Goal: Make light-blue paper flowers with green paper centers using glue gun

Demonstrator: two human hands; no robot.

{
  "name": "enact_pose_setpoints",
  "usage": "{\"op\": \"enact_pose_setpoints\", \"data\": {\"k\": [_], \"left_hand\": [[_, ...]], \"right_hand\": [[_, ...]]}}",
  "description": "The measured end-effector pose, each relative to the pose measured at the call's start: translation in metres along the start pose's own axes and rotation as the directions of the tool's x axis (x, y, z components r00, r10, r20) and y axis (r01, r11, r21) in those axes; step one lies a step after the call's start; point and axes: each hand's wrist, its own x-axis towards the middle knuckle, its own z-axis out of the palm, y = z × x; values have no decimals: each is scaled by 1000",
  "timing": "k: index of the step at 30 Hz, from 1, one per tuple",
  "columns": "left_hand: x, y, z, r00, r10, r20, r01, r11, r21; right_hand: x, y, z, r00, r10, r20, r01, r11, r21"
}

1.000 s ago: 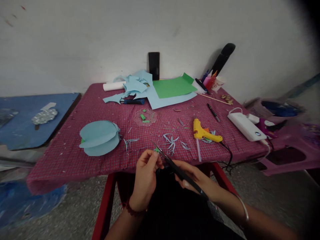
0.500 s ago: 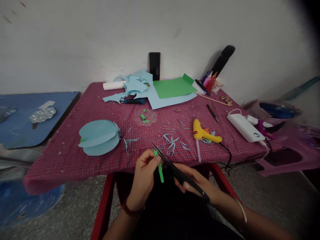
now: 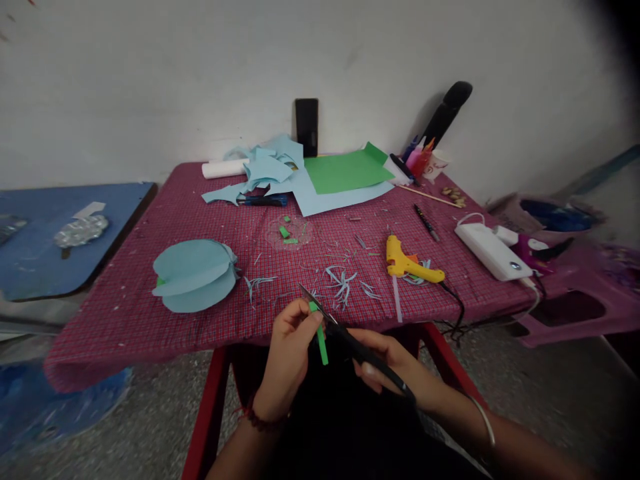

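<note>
My left hand (image 3: 290,347) pinches a narrow green paper strip (image 3: 320,337) that hangs down from my fingers, just in front of the table's near edge. My right hand (image 3: 385,360) grips black scissors (image 3: 350,333), whose blades point up and left and meet the top of the strip. A light blue folded paper ball (image 3: 193,275) lies on the red checked tablecloth (image 3: 150,320) to the left. Thin blue paper slivers (image 3: 343,283) are scattered just beyond my hands.
A yellow glue gun (image 3: 407,263) with a black cord lies at right, then a pen (image 3: 426,222) and a white power bank (image 3: 493,251). Green paper (image 3: 345,172), blue offcuts (image 3: 265,170) and a black phone (image 3: 306,127) are at the back. A blue board (image 3: 50,233) lies left.
The green strip, barely visible a second ago, now hangs down from my left fingers. Both hands and the scissors stay in nearly the same place; the view shifted slightly.
</note>
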Motion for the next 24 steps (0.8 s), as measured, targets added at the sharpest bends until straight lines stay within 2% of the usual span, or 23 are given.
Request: {"op": "enact_pose_setpoints", "data": {"k": [4, 7, 11, 13, 15, 17, 19, 20, 22, 23, 24], "left_hand": [[2, 2, 0, 999, -40, -5, 40, 998, -51], [4, 6, -4, 997, -48, -52, 45, 997, -57], [9, 13, -12, 992, 9, -125, -12, 1000, -22], [11, 15, -15, 990, 19, -140, -24, 999, -33], [12, 15, -16, 992, -7, -128, -3, 997, -71], [13, 15, -17, 994, -48, -99, 37, 993, -111], [12, 14, -17, 995, -74, -67, 65, 991, -118], [12, 14, -18, 995, -79, -53, 73, 992, -107], [10, 13, -18, 997, -73, -32, 71, 996, -55], [9, 12, -17, 998, -58, -21, 57, 998, -11], [8, 12, -17, 999, -31, -14, 32, 998, 45]], "right_hand": [[2, 1, -5, 999, 3, -32, -3, 1000, 20], [-1, -4, -15, 999, -17, -45, 15, 999, -31], [-11, -21, -32, 999, -14, -45, 4, 978, -206], [-10, -35, -39, 996, -29, -89, -7, 927, -376], [1, -47, -45, 984, -125, -128, 20, 787, -616], [21, -54, -52, 960, -256, -117, 44, 545, -837], [44, -54, -56, 939, -330, -91, 18, 313, -950], [54, -53, -58, 936, -344, -76, 4, 225, -974], [69, -50, -57, 926, -375, -47, 3, 131, -991], [72, -49, -54, 915, -402, -34, 22, 133, -991], [72, -49, -50, 899, -437, -23, 59, 173, -983]]}}
